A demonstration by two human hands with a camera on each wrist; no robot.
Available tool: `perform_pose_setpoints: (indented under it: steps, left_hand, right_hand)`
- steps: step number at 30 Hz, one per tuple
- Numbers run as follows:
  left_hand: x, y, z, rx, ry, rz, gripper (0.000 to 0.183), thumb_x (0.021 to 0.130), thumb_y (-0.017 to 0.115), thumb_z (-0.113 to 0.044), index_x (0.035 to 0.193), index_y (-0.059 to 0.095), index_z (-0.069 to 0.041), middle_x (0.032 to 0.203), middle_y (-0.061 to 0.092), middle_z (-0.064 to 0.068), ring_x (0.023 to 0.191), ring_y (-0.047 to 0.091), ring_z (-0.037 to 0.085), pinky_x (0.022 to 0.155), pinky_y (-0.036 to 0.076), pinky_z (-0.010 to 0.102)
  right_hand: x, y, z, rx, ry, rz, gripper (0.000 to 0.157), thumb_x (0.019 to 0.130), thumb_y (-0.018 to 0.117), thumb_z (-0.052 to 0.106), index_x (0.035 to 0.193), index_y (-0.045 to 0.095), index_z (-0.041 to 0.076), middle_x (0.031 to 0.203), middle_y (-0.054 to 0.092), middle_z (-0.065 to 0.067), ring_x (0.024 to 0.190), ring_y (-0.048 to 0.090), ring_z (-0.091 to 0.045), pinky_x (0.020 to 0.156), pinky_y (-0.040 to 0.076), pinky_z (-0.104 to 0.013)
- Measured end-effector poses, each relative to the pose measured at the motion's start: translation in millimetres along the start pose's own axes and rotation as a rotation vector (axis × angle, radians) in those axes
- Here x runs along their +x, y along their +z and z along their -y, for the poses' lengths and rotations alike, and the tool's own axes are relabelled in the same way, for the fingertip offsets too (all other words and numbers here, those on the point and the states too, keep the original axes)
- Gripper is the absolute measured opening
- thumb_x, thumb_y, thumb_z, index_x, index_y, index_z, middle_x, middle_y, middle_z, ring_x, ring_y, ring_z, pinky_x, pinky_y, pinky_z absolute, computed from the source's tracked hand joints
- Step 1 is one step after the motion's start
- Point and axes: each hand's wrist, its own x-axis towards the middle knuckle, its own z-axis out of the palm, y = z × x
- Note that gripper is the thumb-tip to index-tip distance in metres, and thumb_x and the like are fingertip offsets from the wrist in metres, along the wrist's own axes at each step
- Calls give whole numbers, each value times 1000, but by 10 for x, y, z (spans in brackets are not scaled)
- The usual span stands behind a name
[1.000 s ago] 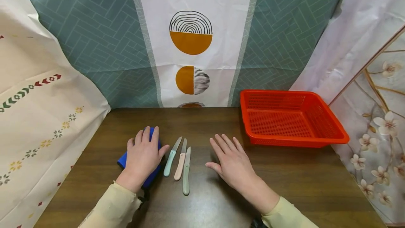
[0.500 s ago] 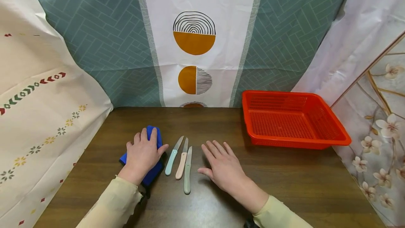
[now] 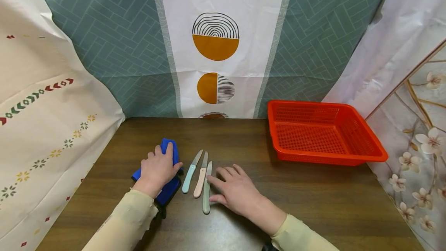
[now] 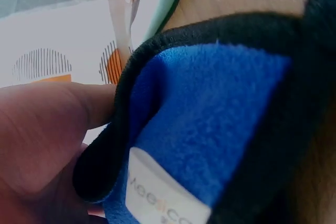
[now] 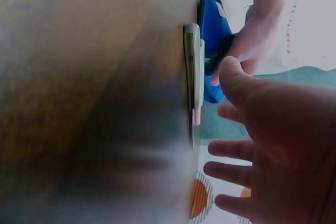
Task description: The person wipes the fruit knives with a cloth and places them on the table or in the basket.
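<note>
A blue cloth (image 3: 169, 193) with black edging lies bunched at the left of the table, and my left hand (image 3: 158, 170) grips it. The left wrist view shows a fold of the cloth (image 4: 210, 103) between thumb and fingers, with a white label (image 4: 160, 190). To its right lie three small knives, blades pointing away: one with a light blue handle (image 3: 188, 179), one pink (image 3: 199, 183) and one pale green (image 3: 206, 198). My right hand (image 3: 240, 193) hovers over and beside the green knife, fingers parted; in the right wrist view its fingers hold nothing.
A red perforated plastic basket (image 3: 327, 159) stands at the back right of the brown wooden table (image 3: 313, 193). Patterned fabric sheets hang behind the table and along both sides.
My right hand has moved left and nearer, down to the green knife, its fingers bending slightly. My left hand stays on the blue cloth, fingers drawn in a little. The knives lie still.
</note>
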Motion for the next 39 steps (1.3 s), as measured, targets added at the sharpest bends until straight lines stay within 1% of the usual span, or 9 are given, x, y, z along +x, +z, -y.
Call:
perform_pose_setpoints:
  steps: [3,8,15,18,23,27,30,33,39]
  left_hand:
    - [12,4,25,2,11,12,88,103,77,-44,166,38,3,151,44,49,125,57,68,96,52,80]
    - [32,15,64,8,35,16,84,101,79,-38,163,42,4,145,51,46,121,61,64,94,55,76]
    - [63,-10,91,4,60,21,82,99,83,-33,161,44,5,141,55,45,118,63,62,92,57,75]
    - [73,-20,101,7,66,21,82,99,83,-32,160,45,5,141,56,45,118,63,62,92,57,75]
    - [48,3,115,22,81,15,81,98,84,-32,160,47,4,140,57,44,117,64,61,93,56,74]
    - [36,12,110,28,96,-3,80,97,85,-31,160,50,1,141,58,42,119,63,60,96,51,75]
    - [39,-3,110,20,101,-9,79,96,87,-30,160,51,-1,141,58,40,120,62,60,97,48,76]
    - [46,-21,119,13,110,5,78,96,87,-28,160,52,-2,143,58,39,122,61,60,98,48,77]
    - [52,-35,171,11,149,21,78,94,88,-20,161,53,-4,147,59,36,125,61,58,104,47,75]
  right_hand:
    - [11,11,23,4,-12,-25,57,107,64,62,152,68,28,137,67,-5,126,65,-26,117,47,-52]
    - [44,11,88,1,13,-54,52,108,63,61,138,74,21,116,69,-1,105,67,-21,100,54,-45]
    - [127,46,161,-14,77,-59,54,105,65,65,116,76,14,107,73,-1,95,71,-21,80,55,-38]
    - [161,54,188,-23,115,-56,59,103,63,71,110,74,14,101,72,-1,92,71,-22,78,55,-38]
    - [199,67,255,-34,175,-5,70,97,61,81,107,73,12,95,68,-1,88,68,-22,84,58,-43]
    - [216,71,296,-32,196,39,78,94,62,85,111,74,10,96,67,-3,87,66,-21,80,57,-41]
    - [222,56,311,-39,198,55,82,92,64,86,116,74,9,100,69,-4,90,67,-22,82,58,-42]
    - [217,44,307,-45,199,61,78,92,68,83,116,72,8,99,67,-4,89,66,-22,82,58,-42]
    - [160,23,238,-46,210,43,59,95,79,65,110,70,8,89,61,-1,82,62,-20,73,54,-38]
